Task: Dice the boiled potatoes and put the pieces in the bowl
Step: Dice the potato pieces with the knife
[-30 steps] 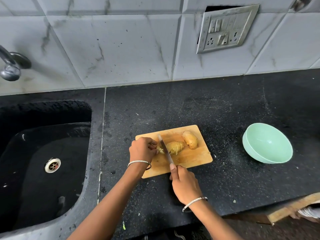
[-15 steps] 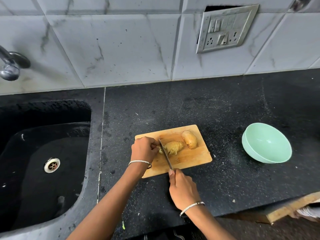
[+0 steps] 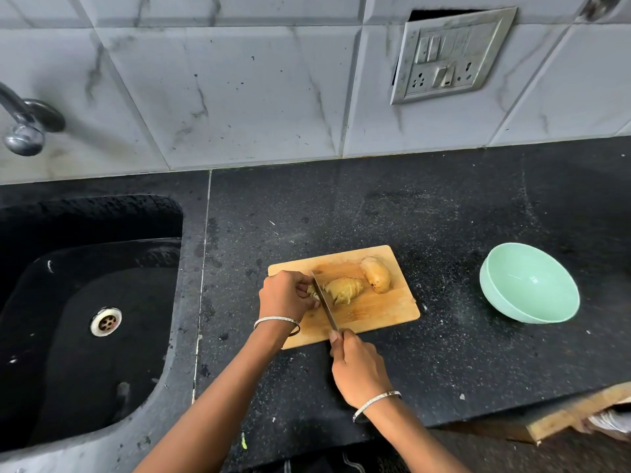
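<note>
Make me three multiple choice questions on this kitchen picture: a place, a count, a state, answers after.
1. Where is the bowl? A) on the counter, right of the cutting board B) on that board C) on a shelf
2. How many potatoes lie on the board? A) one B) two C) four
3. The right hand: A) lies flat B) holds the bowl C) grips the knife
Answers: 1 A, it stands apart from the board on the dark counter. 2 B, one part-sliced potato, one whole potato. 3 C, its fingers curl round the knife.
</note>
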The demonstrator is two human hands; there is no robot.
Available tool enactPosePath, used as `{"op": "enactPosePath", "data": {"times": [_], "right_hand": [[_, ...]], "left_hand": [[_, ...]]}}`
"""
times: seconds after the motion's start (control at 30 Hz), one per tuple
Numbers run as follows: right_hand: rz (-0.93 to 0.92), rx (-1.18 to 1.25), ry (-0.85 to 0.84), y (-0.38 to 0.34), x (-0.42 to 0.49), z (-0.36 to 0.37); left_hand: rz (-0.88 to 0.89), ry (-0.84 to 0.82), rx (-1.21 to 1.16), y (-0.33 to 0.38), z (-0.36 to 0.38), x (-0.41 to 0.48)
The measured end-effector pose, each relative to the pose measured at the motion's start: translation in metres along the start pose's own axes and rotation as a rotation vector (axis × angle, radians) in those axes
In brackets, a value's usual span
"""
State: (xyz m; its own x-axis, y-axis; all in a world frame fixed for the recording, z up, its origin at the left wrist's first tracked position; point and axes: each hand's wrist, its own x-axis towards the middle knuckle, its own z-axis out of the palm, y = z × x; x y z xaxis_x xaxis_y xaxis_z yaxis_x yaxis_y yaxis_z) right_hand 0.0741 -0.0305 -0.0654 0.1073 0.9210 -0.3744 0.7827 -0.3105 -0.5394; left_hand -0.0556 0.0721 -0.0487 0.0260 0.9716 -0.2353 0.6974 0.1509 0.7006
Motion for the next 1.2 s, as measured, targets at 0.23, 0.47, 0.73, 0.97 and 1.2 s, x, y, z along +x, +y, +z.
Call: {"op": "enactPosePath", "data": {"times": [0.23, 0.47, 0.73, 0.97, 1.2], "right_hand": [[0.007, 0.073, -0.001, 0.008, 0.005, -0.006], [-0.019, 0.007, -0.008, 0.012, 0.005, -0.005], [-0.024, 0.019, 0.041, 0.011, 0.002, -0.005], [-0.041, 0.025, 0.03, 0.01, -0.002, -0.008], [-0.044, 0.018, 0.017, 0.009, -0.007, -0.006]], "left_hand": [[0.034, 0.036, 0.119, 0.003, 0.003, -0.001], [0.07, 0.068, 0.165, 0.004, 0.005, -0.002], [0.207, 0.076, 0.211, -0.008, 0.004, -0.007], [0.213, 0.046, 0.252, -0.005, 0.002, 0.001], [0.194, 0.058, 0.143, -0.011, 0.004, 0.0]]}}
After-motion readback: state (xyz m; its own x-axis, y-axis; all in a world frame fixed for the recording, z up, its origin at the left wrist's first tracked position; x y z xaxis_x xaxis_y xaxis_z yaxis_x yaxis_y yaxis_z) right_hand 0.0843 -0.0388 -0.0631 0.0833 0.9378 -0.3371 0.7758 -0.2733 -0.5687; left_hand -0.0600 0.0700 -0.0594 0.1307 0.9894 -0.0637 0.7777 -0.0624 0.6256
